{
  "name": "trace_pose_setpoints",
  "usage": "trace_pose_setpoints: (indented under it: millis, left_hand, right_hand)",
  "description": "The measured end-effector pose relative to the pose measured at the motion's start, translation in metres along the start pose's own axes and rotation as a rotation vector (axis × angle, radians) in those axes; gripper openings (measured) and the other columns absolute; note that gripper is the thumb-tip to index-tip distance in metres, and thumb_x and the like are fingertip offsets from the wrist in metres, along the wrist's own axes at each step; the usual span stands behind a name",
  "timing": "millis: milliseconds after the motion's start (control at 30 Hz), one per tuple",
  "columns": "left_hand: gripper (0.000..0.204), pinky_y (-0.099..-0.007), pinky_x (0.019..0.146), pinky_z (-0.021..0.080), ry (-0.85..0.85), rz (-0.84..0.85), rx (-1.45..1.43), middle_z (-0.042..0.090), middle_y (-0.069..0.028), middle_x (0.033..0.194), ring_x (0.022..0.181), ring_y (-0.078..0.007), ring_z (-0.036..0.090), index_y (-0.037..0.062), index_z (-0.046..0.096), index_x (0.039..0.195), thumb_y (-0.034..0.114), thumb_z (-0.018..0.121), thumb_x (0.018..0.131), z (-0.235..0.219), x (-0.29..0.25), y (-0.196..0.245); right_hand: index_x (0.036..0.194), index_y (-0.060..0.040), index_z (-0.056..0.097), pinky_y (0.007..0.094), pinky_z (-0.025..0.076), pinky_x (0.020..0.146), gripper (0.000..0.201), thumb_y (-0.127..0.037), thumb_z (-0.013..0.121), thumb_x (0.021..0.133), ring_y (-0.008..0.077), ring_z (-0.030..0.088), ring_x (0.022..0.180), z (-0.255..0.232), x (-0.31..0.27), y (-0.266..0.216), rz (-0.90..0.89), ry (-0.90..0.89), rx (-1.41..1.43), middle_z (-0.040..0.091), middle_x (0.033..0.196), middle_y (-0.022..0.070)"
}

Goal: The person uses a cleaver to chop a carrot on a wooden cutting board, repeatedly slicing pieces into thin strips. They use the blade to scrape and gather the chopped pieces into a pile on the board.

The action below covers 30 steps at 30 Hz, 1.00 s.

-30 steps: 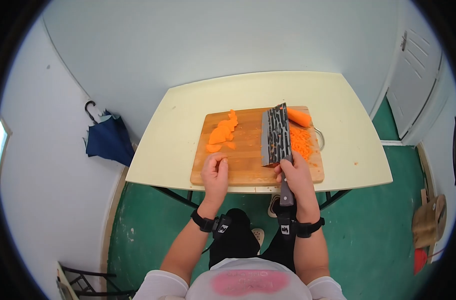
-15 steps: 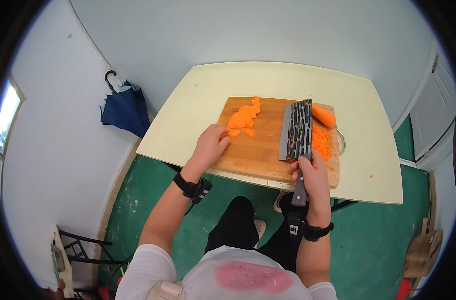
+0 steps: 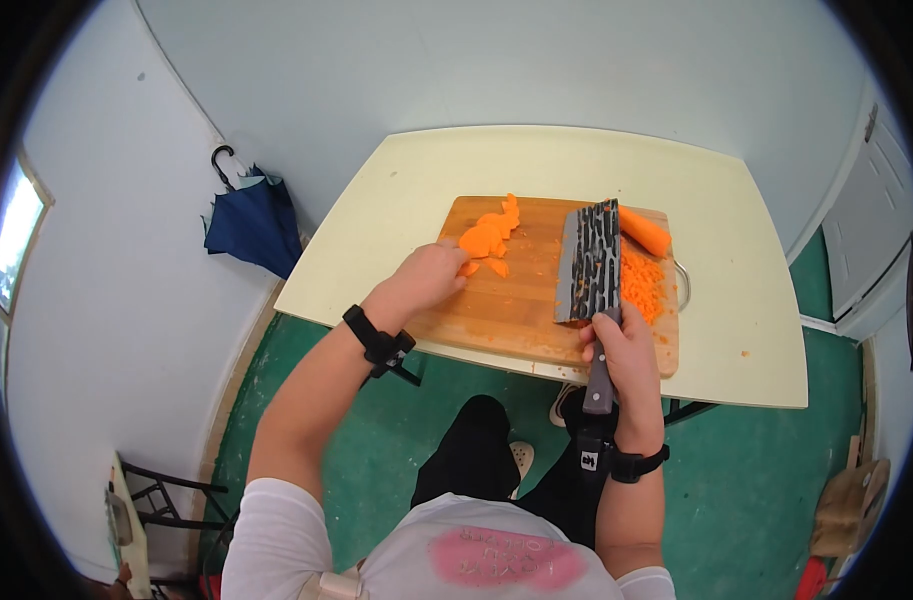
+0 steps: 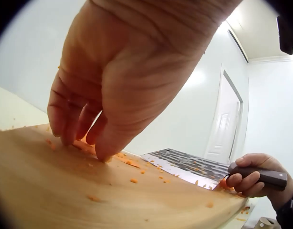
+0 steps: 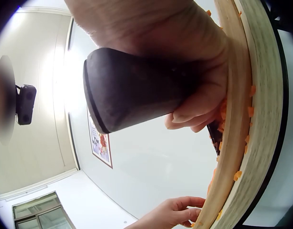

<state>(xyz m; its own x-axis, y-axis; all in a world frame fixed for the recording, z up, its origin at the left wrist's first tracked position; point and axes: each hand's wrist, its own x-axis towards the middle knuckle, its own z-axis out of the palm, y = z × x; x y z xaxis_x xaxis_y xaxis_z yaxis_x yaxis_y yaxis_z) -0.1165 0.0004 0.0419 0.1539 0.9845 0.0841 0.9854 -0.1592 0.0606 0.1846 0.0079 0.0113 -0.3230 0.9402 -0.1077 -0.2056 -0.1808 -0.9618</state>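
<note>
At the left of the wooden cutting board [image 3: 521, 315], my left hand [image 3: 431, 275] reaches down to the lower carrot slices [image 3: 497, 267]. In the left wrist view its bent fingers and thumb close around a carrot slice [image 4: 86, 147] lying flat, which they partly hide. Above them, more slices form a rabbit-like carrot figure [image 3: 488, 236]. My right hand [image 3: 628, 355] grips the dark handle [image 5: 137, 90] of a cleaver [image 3: 589, 262]. Its broad, black-patterned blade rests over the board's right part, with bits of carrot on it.
Right of the blade lie a thick carrot piece [image 3: 644, 231] and a heap of chopped carrot [image 3: 641, 286]. The board has a metal handle [image 3: 684, 285] at its right side. It stands on a pale table [image 3: 726, 240]; a blue umbrella [image 3: 251, 222] leans at the left wall.
My left hand has moved from the board's front edge left and forward to the lower carrot slices. The cleaver stays gripped in my right hand over the board, while the head view has shifted.
</note>
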Motion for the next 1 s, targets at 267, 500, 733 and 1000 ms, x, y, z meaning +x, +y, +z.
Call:
trace_pose_setpoints:
  millis: [267,500,733,1000]
  left_hand:
    - [0.011,-0.0425,0.072,0.051,-0.135,0.183,0.349,0.063,-0.0136,0.082,0.079,-0.0321,0.063,0.0031,0.067,0.081,0.010,0.058,0.081,-0.001,0.018,-0.003]
    - [0.010,-0.0410,0.072,0.051,0.021,0.129,0.071,0.062,-0.0099,0.079,0.079,-0.0306,0.063,0.0056,0.066,0.082,0.012,0.058,0.083,-0.015,0.026,-0.016]
    - [0.024,-0.0394,0.078,0.051,-0.102,0.047,0.110,0.065,-0.0098,0.096,0.090,-0.0298,0.063,0.0068,0.066,0.103,0.014,0.066,0.080,-0.020,0.039,-0.021]
    - [0.035,-0.0396,0.086,0.051,-0.043,0.092,0.056,0.064,-0.0114,0.106,0.101,-0.0306,0.061,0.0051,0.061,0.110,0.015,0.070,0.078,-0.016,0.042,-0.024]
  right_hand:
    - [0.097,0.0005,0.053,0.0243,0.044,0.050,0.015,-0.013,0.056,0.089,0.0114,0.056,0.054,0.001,-0.002,-0.002,0.000,-0.001,0.000,0.061,0.074,0.0071]
    - [0.096,0.0014,0.052,0.0249,0.045,0.050,0.015,-0.011,0.056,0.089,0.0112,0.056,0.054,0.000,-0.002,-0.006,0.012,0.001,-0.010,0.061,0.074,0.0077]
    - [0.097,0.0021,0.052,0.0255,0.046,0.050,0.017,-0.011,0.056,0.088,0.0112,0.057,0.054,0.001,-0.003,-0.007,0.033,0.015,-0.006,0.061,0.074,0.0082]
    - [0.100,0.0024,0.055,0.0256,0.047,0.051,0.019,-0.013,0.057,0.088,0.0110,0.058,0.054,0.001,-0.004,-0.006,0.008,0.009,0.000,0.061,0.074,0.0074]
